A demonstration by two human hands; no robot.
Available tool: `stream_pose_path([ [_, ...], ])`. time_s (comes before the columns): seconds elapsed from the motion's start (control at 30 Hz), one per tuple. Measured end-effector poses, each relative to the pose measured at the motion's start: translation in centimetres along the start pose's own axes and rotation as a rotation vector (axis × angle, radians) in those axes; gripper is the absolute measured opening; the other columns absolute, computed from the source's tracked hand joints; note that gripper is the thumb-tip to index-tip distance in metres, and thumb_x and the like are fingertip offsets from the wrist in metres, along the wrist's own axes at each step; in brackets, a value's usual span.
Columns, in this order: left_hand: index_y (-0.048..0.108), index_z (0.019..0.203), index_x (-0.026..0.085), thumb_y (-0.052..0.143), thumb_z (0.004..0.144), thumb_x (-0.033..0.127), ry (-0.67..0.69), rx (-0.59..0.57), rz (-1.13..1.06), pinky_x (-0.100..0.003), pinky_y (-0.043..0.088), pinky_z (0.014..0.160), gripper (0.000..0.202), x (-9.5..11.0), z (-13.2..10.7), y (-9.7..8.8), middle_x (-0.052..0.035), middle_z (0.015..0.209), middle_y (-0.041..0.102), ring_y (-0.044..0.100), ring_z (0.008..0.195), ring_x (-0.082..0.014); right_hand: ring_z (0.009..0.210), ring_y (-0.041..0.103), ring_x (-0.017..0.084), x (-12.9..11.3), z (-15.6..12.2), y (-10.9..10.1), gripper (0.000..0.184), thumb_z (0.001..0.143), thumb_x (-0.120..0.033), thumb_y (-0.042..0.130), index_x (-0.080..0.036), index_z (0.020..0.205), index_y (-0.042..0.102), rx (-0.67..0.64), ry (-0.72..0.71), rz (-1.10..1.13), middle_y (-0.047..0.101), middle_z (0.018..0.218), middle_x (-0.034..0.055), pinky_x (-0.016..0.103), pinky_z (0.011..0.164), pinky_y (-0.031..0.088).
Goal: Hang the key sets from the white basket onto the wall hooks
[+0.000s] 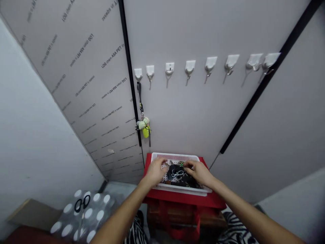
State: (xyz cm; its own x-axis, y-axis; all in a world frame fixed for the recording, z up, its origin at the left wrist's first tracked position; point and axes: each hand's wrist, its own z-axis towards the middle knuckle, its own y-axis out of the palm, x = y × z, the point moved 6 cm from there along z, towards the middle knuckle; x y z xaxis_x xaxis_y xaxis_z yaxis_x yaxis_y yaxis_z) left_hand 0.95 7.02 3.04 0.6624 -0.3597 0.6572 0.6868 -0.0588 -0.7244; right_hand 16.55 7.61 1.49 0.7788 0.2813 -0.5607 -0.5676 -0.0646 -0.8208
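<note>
Black keychains with metal clips (177,173) lie tangled in a white plastic basket (175,157) on a red table (182,200). The left hand (156,171) and right hand (199,172) curve, partly open, over the pile; whether either grips anything cannot be told. A lanyard with a yellow charm (143,127) hangs from the leftmost wall hook (138,73).

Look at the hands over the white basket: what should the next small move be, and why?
Probably the right hand should lift one keychain from the black tangle in the basket: its fingers touch it, and most wall hooks hang free.
</note>
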Motion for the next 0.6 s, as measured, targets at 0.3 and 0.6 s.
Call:
stream_pose_path([
  [0.3,0.047,0.088,0.018,0.052,0.054,0.028,-0.218,-0.238,0.274,-0.028,0.035,0.064,0.035,-1.2,0.1,4.8,-0.0075,0.088,0.054,0.049,0.080,-0.0211,0.085,0.041,0.021,-1.1,-1.0,1.2,0.024,0.058,-0.030,0.052,-0.019,0.079,0.056,0.008,-0.056,-0.324,0.053,0.085,0.0064,0.031,0.073,0.030],
  [0.6,0.044,0.092,0.019,0.049,0.056,0.017,-0.136,-0.181,0.142,-0.022,0.034,0.063,0.036,-1.3,0.1,5.0,-0.0026,0.088,0.052,0.047,0.076,-0.0142,0.075,0.045,0.016,-0.6,-1.0,0.7,0.017,0.060,-0.028,0.051,-0.017,0.073,0.053,0.126,-0.053,-0.162,0.055,0.075,0.0038,0.028,0.068,0.032],
])
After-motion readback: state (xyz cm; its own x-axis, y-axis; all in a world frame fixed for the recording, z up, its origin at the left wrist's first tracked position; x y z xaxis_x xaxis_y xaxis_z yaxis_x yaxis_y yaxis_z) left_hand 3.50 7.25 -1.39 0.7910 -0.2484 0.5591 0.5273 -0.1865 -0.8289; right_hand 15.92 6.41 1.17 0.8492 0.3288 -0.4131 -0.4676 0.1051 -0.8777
